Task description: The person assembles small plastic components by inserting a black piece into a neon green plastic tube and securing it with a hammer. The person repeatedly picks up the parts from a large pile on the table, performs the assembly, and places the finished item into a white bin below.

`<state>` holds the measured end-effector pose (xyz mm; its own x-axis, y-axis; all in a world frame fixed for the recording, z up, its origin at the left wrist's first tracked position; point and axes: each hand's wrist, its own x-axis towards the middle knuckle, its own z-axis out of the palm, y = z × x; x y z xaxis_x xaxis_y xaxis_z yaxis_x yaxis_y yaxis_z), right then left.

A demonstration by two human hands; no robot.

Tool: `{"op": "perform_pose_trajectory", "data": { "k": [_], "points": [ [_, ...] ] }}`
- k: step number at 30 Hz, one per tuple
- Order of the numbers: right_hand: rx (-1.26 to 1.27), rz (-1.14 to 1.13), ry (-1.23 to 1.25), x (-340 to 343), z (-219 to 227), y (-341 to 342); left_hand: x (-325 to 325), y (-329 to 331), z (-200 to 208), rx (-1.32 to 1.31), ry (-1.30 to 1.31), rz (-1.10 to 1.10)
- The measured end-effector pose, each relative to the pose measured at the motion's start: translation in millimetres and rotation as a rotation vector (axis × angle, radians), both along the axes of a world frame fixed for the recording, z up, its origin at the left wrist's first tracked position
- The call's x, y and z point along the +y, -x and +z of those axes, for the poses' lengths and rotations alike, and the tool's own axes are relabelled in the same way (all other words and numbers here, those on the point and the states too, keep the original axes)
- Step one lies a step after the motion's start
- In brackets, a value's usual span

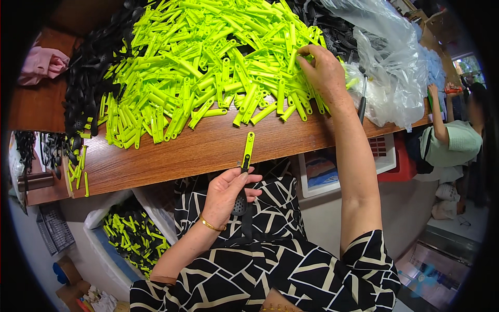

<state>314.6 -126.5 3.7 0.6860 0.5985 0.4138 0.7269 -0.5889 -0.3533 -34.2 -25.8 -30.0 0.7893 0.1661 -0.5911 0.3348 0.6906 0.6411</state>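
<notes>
Above my lap, at the table's front edge, my left hand [228, 195] pinches a small black perforated spoon [239, 204]. Its holed oval head hangs below my fingers, and a lime-green handle piece [249, 146] is on its upper end, pointing away from me. My right hand [326, 77] reaches to the right side of a big heap of loose lime-green handle pieces [208, 67]. Its thumb and forefinger are curved and apart over the pieces, with nothing visible between them; the other fingers are partly hidden.
Black perforated parts [86, 83] lie left of the heap on the wooden table [208, 153]. Clear plastic sheeting [395, 67] and a dark-handled tool [363, 101] lie right. Below stand a white bin [96, 221] of green-and-black pieces and a white basket [312, 190]. Another person [452, 140] works at right.
</notes>
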Motion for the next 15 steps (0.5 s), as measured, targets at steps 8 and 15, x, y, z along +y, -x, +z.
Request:
{"op": "perform_pose_trajectory", "data": {
  "k": [8,15],
  "points": [
    [-0.143,0.121,-0.085,9.5,5.0,0.5,0.8,-0.5,-1.0,-0.001,0.029,0.000],
    [-0.329,0.190,0.000,48.1,2.4,-28.7,0.8,0.0,-1.7,-0.004,0.055,-0.002]
  ]
}}
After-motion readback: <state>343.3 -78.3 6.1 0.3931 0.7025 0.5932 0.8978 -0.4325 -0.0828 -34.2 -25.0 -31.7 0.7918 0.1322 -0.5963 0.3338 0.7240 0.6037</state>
